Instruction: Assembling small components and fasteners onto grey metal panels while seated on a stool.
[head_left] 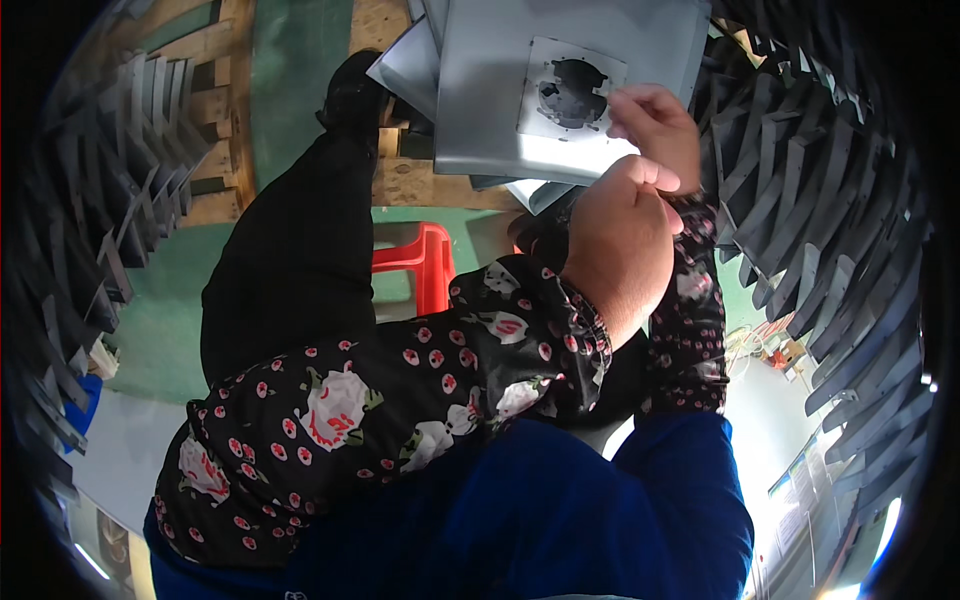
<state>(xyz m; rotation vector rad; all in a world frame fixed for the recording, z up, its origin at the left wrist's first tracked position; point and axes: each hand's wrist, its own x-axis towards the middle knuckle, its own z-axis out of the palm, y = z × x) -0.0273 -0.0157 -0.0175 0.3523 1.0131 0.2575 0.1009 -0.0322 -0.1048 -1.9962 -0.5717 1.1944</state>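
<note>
Grey panel (482, 95) lies far, its white square (546, 58) already around a dark hole (573, 96); I see the right hand (660, 135) curled beside it, left hand (624, 232) half-closed nearer; any hold, and what remains, I can't tell.

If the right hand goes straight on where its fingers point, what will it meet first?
Probably the grey panel, beside its dark round patch; whether the right hand touches it is unclear.

The panel (482, 85) is smooth metal, the pallet (405, 186) wood, the stool (434, 268) glossy plastic.
</note>
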